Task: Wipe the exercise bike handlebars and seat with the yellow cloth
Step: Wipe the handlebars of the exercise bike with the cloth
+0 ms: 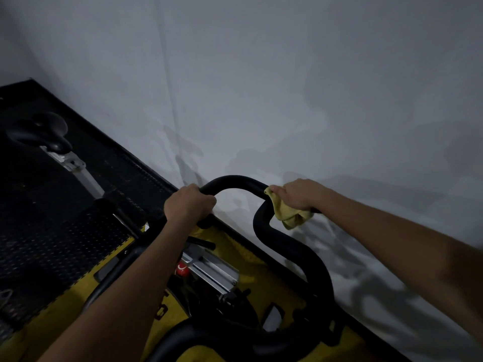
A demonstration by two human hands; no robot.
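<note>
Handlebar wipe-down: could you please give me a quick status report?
Left hand grips bare black curved handlebar. Right hand holds crumpled yellow cloth against bar. Black padded seat untouched. Nothing in the way.

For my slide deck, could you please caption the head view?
Left hand grips the black handlebars while right hand wipes them with the yellow cloth.

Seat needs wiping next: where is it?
In the head view the seat sits far left, on its silver post, well away from both hands on the handlebars.
</note>
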